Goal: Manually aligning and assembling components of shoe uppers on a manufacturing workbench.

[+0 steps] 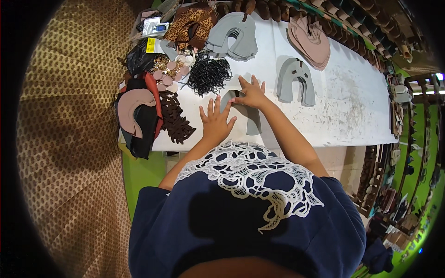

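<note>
A long white-covered table (345, 123) bears a flat, grey, U-shaped piece (252, 121) near its front edge. Over it, the left hand (215, 123) and right hand (253, 96) have spread grips, closed around nothing; a small dark-brown strip (237, 93) lies by the right thumb.

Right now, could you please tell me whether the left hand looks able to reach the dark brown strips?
Probably yes: the dark brown strips lie just left of the left hand, with only white tabletop between.
</note>
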{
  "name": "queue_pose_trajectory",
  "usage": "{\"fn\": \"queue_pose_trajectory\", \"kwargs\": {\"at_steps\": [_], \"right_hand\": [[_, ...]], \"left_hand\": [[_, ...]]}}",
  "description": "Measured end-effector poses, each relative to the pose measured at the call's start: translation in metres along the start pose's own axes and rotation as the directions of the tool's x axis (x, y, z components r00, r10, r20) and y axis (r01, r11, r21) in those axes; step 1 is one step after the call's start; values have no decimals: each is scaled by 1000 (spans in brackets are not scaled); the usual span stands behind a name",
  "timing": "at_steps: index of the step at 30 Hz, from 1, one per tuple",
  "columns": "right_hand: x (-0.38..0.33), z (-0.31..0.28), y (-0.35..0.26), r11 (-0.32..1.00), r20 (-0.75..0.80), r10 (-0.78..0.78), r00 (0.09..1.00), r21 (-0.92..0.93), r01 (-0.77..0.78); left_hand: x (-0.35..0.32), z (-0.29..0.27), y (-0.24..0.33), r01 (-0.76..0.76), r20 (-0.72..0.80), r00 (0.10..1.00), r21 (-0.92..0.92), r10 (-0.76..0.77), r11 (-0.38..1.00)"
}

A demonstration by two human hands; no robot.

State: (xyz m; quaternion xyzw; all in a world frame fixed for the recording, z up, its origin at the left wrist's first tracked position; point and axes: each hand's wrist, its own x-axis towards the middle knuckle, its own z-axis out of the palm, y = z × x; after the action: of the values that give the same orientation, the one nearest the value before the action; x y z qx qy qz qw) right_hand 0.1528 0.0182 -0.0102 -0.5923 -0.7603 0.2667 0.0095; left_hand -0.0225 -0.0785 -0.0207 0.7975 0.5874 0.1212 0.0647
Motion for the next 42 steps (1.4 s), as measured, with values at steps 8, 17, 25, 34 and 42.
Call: {"fn": "queue_pose_trajectory", "kwargs": {"at_steps": [8,17,25,34,42], "right_hand": [[-9,-4,-7,997,-66,61,996,55,-58],[-31,11,-2,995,-538,82,839,89,-41],[-82,33,15,994,-608,-45,792,52,96],[-86,30,12,997,-576,-82,814,-42,70],[-87,31,7,980,-524,-175,833,-172,98]], "left_hand": [[0,1,0,17,3,1000,-5,-17,1000],[-1,0,-2,6,11,1000,-40,-5,999],[-2,-2,-3,-8,18,1000,-81,10,997],[4,-11,0,1,40,999,-76,2,997],[13,-2,-4,-91,-13,996,32,92,995]]}}
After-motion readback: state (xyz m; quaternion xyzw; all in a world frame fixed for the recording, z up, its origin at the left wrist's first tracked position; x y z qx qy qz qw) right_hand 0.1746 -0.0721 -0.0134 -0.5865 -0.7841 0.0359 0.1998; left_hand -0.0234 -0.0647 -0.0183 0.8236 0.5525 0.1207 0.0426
